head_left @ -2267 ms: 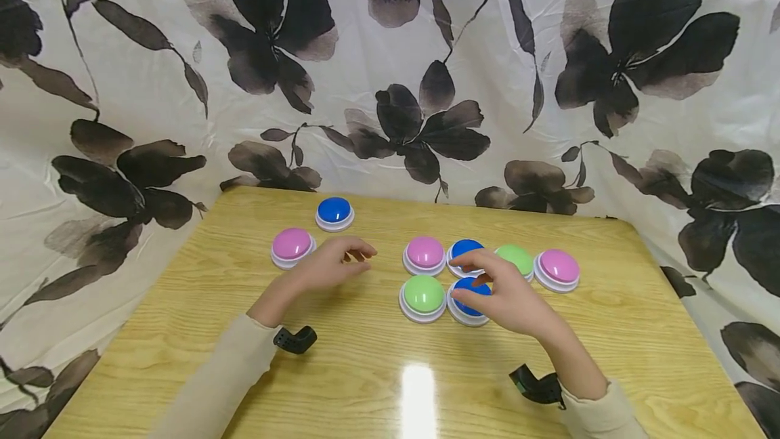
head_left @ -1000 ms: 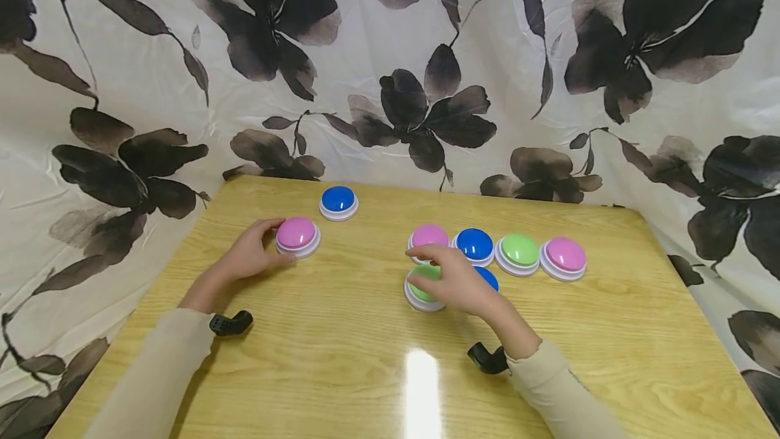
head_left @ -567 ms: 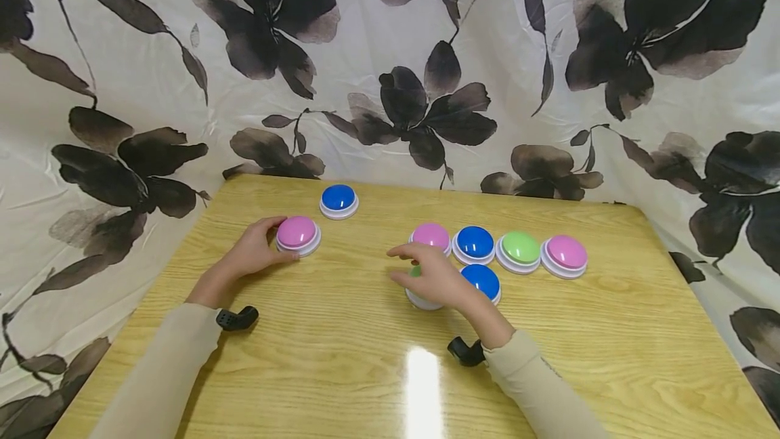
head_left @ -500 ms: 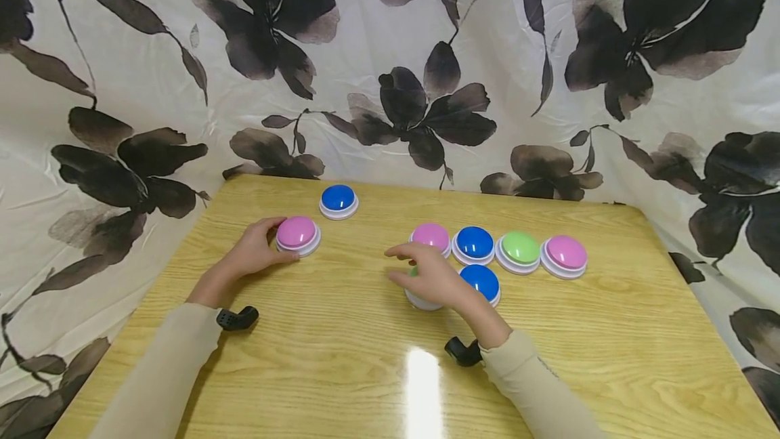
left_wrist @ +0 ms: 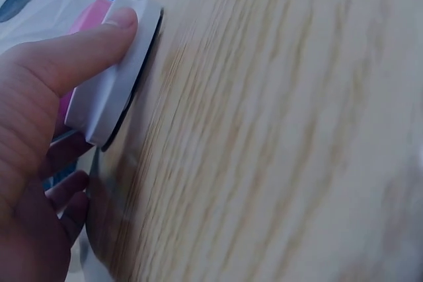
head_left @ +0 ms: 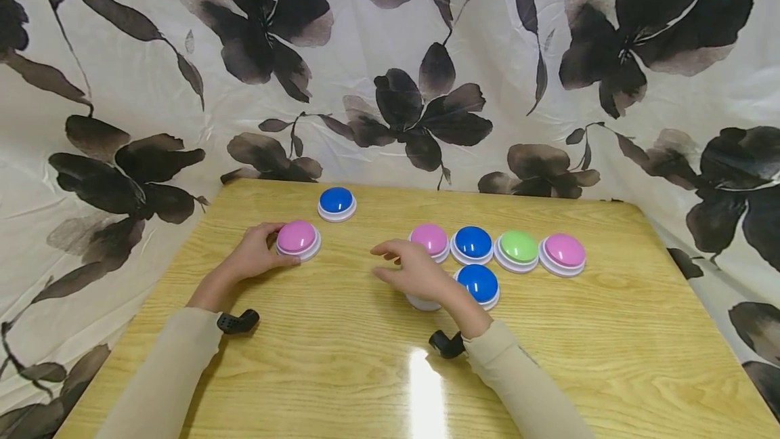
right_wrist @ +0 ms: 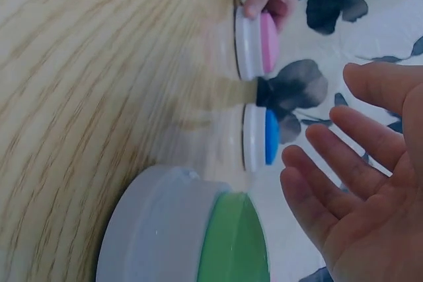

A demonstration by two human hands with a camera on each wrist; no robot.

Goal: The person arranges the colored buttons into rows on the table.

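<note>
At the left of the table, my left hand (head_left: 254, 254) grips a pink push button (head_left: 296, 236) by its white base. In the left wrist view the thumb (left_wrist: 99, 44) lies on the base's side, and the black underside faces the wood. My right hand (head_left: 416, 271), fingers loosely spread and holding nothing, hovers over a green push button (right_wrist: 231, 242); in the head view the hand hides its dome. A blue push button (head_left: 336, 200) stands behind the pink one, and another blue button (head_left: 478, 283) sits beside the right wrist.
A back row runs pink button (head_left: 429, 240), blue button (head_left: 472, 242), green button (head_left: 518, 247), pink button (head_left: 564, 251). The wooden table (head_left: 329, 358) ends at a floral curtain (head_left: 341, 87) behind.
My left hand has gone left from mid-table and taken hold of the pink button. The right hand has drifted left, from over the front blue button to over the green one.
</note>
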